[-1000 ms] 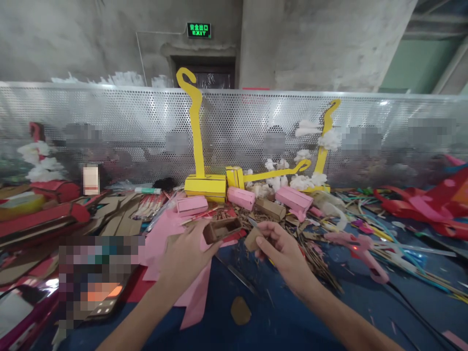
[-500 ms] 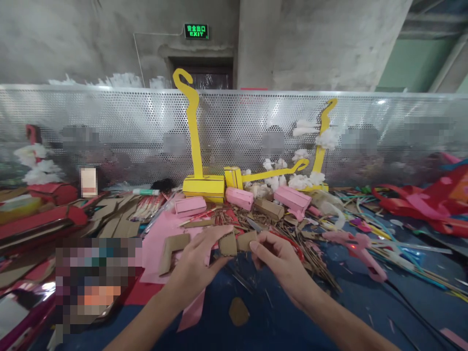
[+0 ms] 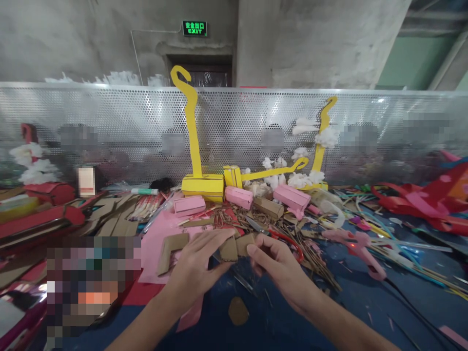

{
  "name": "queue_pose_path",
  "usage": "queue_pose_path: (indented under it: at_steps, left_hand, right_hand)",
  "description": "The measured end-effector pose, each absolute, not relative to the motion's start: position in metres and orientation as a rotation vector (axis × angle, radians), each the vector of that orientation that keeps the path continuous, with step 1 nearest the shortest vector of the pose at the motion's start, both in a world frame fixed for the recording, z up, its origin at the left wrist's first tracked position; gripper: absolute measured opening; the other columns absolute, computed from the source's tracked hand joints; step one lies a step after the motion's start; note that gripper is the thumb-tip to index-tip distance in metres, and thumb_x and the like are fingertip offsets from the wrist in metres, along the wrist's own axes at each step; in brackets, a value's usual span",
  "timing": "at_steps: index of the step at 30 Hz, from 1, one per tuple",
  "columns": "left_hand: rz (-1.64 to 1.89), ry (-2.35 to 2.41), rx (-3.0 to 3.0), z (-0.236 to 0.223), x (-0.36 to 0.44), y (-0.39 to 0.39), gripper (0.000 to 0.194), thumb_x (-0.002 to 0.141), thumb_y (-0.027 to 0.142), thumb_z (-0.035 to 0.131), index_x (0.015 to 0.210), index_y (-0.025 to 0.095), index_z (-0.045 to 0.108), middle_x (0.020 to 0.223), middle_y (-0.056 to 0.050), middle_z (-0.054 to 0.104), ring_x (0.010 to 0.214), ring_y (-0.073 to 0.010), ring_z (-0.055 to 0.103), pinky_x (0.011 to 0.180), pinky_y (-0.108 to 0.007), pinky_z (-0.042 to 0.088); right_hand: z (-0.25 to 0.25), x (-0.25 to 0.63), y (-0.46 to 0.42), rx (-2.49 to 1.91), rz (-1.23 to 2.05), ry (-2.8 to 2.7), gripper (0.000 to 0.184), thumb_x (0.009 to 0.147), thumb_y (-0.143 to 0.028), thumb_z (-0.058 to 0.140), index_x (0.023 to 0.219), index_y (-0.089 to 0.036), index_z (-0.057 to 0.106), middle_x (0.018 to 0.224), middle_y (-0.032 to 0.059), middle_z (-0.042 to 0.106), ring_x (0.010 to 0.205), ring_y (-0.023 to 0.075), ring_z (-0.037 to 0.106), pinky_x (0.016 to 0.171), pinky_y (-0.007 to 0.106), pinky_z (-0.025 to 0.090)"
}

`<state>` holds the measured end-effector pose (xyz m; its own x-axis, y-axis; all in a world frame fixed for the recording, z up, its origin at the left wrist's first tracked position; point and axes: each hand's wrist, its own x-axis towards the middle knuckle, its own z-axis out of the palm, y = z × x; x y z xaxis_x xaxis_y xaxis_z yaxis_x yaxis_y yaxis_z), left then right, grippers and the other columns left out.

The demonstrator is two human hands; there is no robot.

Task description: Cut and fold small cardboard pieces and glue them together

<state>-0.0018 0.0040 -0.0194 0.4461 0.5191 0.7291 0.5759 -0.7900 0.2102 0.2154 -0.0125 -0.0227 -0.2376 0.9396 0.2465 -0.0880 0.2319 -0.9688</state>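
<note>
Between my hands, at the middle of the head view, are two brown cardboard pieces with their edges together. My left hand [image 3: 201, 256] is closed around a thick cardboard block [image 3: 228, 249], thumb below and fingers above. My right hand [image 3: 272, 256] pinches a smaller flat cardboard piece [image 3: 244, 244] against the block's right side. Whether the two are stuck together I cannot tell. Left of my left hand, an L-shaped cardboard piece [image 3: 168, 251] lies on pink paper [image 3: 151, 258]. Red-handled scissors [image 3: 298, 251] lie just behind my right hand, partly hidden by it.
A pink glue gun [image 3: 360, 246] with a black cord lies at the right. Pink boxes [image 3: 189, 205] and yellow hooked shapes [image 3: 203, 185] stand at the back before a perforated metal panel [image 3: 234, 117]. A rounded cardboard scrap [image 3: 238, 311] lies in front on the blue table [image 3: 292, 317].
The cardboard block has tipped slightly in my left hand. My right hand has shifted a little, and more of the scissors shows behind it. The camera has moved slightly.
</note>
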Motion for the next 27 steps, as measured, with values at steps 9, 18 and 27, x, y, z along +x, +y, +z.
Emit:
queue_pose_path:
  at_steps: [9, 18, 27]
  left_hand:
    - [-1.174, -0.932, -2.609, -0.017, -0.004, 0.005, 0.056, 0.087, 0.026, 0.073, 0.138, 0.025, 0.051, 0.129, -0.008, 0.07, 0.12, -0.0276, 0.064, 0.101, -0.049, 0.05]
    - [-1.211, -1.0, -2.54, -0.016, 0.0, 0.004, 0.05, 0.087, 0.03, 0.072, 0.133, 0.024, 0.054, 0.122, -0.008, 0.072, 0.112, -0.026, 0.067, 0.098, -0.046, 0.052]
    - [-1.237, -0.99, -2.582, -0.017, -0.001, 0.005, 0.052, 0.085, 0.023, 0.072, 0.133, 0.026, 0.053, 0.124, -0.007, 0.071, 0.115, -0.0268, 0.066, 0.101, -0.049, 0.05]
  right_hand:
    - [-0.017, 0.217, -0.016, -0.938, 1.21, -1.488, 0.04, 0.088, -0.051, 0.068, 0.071, -0.02, 0.049, 0.057, -0.0059, 0.051, 0.051, 0.009, 0.042, 0.054, 0.025, 0.032]
    - [-0.013, 0.219, -0.012, -0.881, 1.21, -1.488, 0.041, 0.093, -0.057, 0.059, 0.077, -0.019, 0.055, 0.065, -0.0038, 0.051, 0.057, 0.0108, 0.045, 0.056, 0.025, 0.036]
    - [-0.012, 0.225, -0.009, -0.969, 1.043, -1.653, 0.038, 0.094, -0.054, 0.059, 0.076, -0.02, 0.056, 0.065, -0.003, 0.053, 0.059, 0.0126, 0.049, 0.059, 0.027, 0.038]
